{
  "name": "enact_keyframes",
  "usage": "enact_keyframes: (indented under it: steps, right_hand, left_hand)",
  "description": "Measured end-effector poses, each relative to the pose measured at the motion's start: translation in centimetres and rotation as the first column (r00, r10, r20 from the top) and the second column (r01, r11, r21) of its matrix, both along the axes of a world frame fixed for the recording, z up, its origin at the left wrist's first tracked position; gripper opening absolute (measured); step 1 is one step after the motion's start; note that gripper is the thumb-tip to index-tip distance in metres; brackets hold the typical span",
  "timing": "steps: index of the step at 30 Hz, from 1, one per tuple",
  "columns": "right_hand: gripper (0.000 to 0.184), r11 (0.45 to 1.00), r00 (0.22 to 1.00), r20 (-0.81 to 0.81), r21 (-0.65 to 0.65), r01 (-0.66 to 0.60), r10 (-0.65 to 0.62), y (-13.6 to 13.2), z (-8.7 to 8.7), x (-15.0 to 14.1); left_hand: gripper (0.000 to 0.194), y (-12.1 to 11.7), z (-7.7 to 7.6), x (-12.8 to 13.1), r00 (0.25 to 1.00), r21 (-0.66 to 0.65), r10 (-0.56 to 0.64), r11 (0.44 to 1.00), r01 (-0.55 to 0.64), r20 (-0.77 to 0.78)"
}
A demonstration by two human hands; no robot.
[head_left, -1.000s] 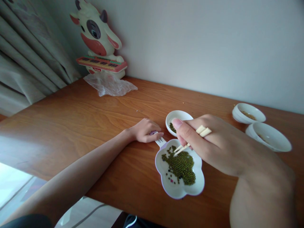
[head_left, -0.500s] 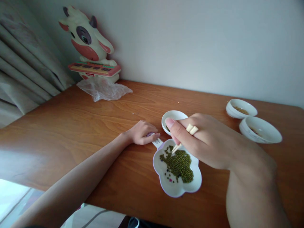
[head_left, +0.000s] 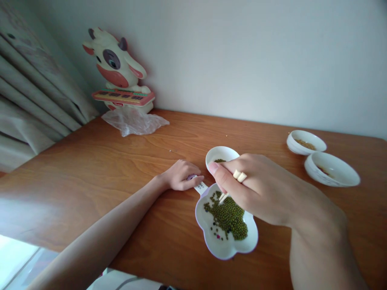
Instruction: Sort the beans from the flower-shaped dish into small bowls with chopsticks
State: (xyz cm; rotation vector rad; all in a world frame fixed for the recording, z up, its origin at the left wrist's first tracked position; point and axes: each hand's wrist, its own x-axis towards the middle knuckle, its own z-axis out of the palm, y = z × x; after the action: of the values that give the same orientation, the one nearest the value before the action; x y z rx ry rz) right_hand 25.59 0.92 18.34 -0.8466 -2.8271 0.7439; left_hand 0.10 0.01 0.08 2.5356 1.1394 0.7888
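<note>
A white flower-shaped dish [head_left: 225, 247] with a lilac rim lies on the wooden table [head_left: 99, 169] and holds a heap of green beans [head_left: 229, 215]. My left hand [head_left: 181, 176] rests on the table, fingers curled around the dish's handle [head_left: 199, 187]. My right hand [head_left: 256, 187] is closed on a pair of pale chopsticks [head_left: 223, 196], whose tips dip into the beans at the heap's upper edge. Just behind my right hand stands a small white bowl [head_left: 218, 154] with a few green beans in it.
Two more white bowls [head_left: 305, 142] [head_left: 332, 170] with brownish contents stand at the right. A cow-shaped toy with a keyboard [head_left: 119, 76] and a crumpled clear plastic bag [head_left: 133, 121] sit at the back left by the wall. Curtains [head_left: 33, 92] hang at the left.
The chopstick tips have stayed low in the beans while my right hand shifted slightly. My left hand keeps its hold on the handle. The camera view has moved a little.
</note>
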Motion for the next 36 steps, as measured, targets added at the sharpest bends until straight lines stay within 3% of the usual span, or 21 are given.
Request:
enact_keyframes:
  steps: [9, 14, 18, 23, 26, 28, 32, 36]
  right_hand:
    - [0.057, 0.993, 0.996, -0.029, -0.092, 0.08, -0.083, 0.3, 0.8, 1.7]
    - [0.051, 0.959, 0.949, -0.183, -0.173, 0.225, -0.256, -1.9, 0.3, 3.7]
    - [0.049, 0.868, 0.795, -0.348, -0.232, 0.44, -0.496, -5.7, -2.5, 5.3]
    - [0.064, 0.661, 0.445, -0.51, -0.401, 0.634, -0.736, -9.4, -9.3, 8.5]
    - [0.071, 0.617, 0.277, -0.585, -0.526, 0.586, -0.762, -10.4, -13.4, 10.0]
    - [0.063, 0.575, 0.153, -0.585, -0.656, 0.488, -0.797, -10.7, -15.1, 10.4]
    - [0.056, 0.548, 0.057, -0.579, -0.728, 0.413, -0.813, -11.1, -16.4, 10.4]
    - [0.057, 0.498, -0.028, -0.54, -0.793, 0.35, -0.841, -10.5, -17.6, 10.5]
  left_hand:
    - [0.043, -0.2, 1.1, 0.2, 0.998, -0.099, -0.019, 0.995, 0.013, -0.064]
    - [0.045, -0.2, 1.2, 0.2, 0.998, -0.085, -0.004, 0.996, -0.001, -0.07]
    - [0.044, -0.2, 1.2, 0.1, 0.998, -0.082, -0.013, 0.997, 0.008, -0.067]
    - [0.043, -0.3, 1.1, 0.0, 0.997, -0.085, -0.012, 0.996, 0.005, -0.077]
    - [0.044, -0.4, 1.1, 0.1, 0.996, -0.072, 0.022, 0.997, -0.028, -0.084]
    - [0.046, -0.6, 1.2, 0.3, 0.995, -0.066, 0.047, 0.996, -0.053, -0.089]
    - [0.047, -1.7, 1.2, 0.8, 0.986, -0.071, 0.139, 0.987, -0.146, -0.087]
    - [0.042, -3.9, 0.7, 1.8, 0.944, -0.114, 0.325, 0.937, -0.33, -0.062]
